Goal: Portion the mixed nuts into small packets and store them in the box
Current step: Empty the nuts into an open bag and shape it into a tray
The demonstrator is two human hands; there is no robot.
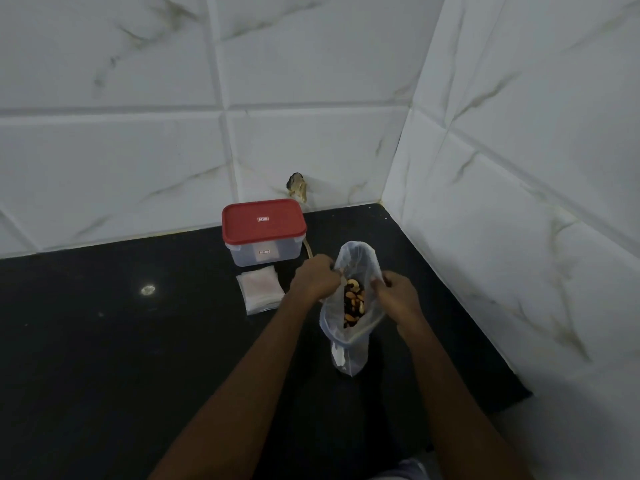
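A clear plastic bag (356, 254) of mixed nuts (354, 303) stands on the black counter (104, 341). My left hand (313, 278) grips the left side of the bag's mouth. My right hand (398, 294) grips the right side, and between them the mouth is held wide with the nuts showing inside. A clear box with a red lid (264, 221), lid on, stands behind near the wall. A small stack of empty little packets (260, 288) lies flat in front of the box, just left of my left hand.
White marble-look tiled walls meet in a corner at the back right, with the right wall (519, 237) close beside the bag. A broken hole in the back wall (297, 187) sits above the box, and a thin tube runs down behind the box.
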